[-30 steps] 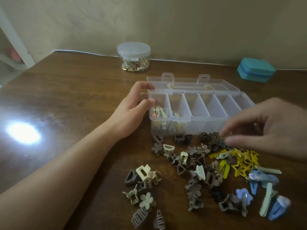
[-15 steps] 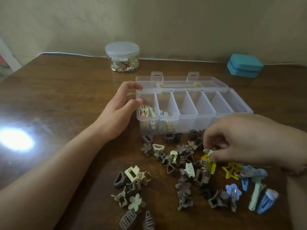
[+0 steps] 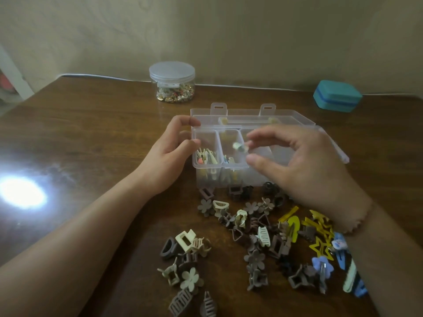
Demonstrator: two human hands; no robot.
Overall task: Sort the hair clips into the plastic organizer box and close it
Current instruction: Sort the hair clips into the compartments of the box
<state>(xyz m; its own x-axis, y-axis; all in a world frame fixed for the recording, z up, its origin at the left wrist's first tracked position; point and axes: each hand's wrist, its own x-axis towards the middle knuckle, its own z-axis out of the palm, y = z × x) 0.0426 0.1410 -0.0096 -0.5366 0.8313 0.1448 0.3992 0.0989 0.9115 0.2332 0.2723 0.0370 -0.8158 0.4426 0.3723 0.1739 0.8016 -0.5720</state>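
Fingers [image 3: 263,136] of right hand [image 3: 304,165], spread, perhaps just off a pale clip [image 3: 239,147], hide the organizer box [image 3: 207,177].

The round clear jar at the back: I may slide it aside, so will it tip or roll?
The jar stands upright, squat and wide, so it probably slides rather than tips. Small trinkets fill only its bottom, so it is likely light. The lid looks closed, so spilling seems unlikely.

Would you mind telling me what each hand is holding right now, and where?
The left hand grips the organizer box at its left end wall. The right hand seems to have released a small pale clip over the second compartment.
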